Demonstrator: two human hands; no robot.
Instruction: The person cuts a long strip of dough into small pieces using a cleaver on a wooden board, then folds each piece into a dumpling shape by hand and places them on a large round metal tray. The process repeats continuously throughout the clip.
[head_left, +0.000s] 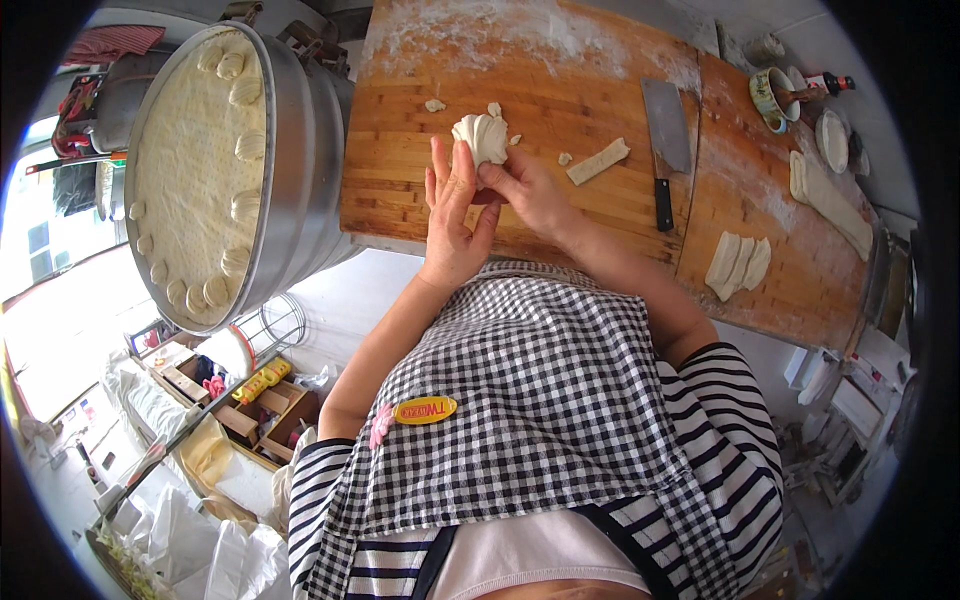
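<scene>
A pleated piece of white dough (484, 137) is held just above the near part of the wooden board (405, 180). My left hand (456, 214) supports it from the left, fingers extended along its side. My right hand (525, 187) pinches its lower end between thumb and fingers; the fingertips are partly hidden. Small dough scraps (435, 106) lie around it on the board. To the right of my right hand rests a flat dough strip (598, 161). Beyond that strip lies a cleaver (666, 127) with a black handle pointing towards me.
At left stands a large round metal steamer (300, 172), its cloth-lined top bearing several shaped dough rolls (250, 145) along the rim. Three joined dough pieces (738, 262) and a long folded dough strip (831, 202) lie at right. A patterned mug (772, 97) stands at the back right.
</scene>
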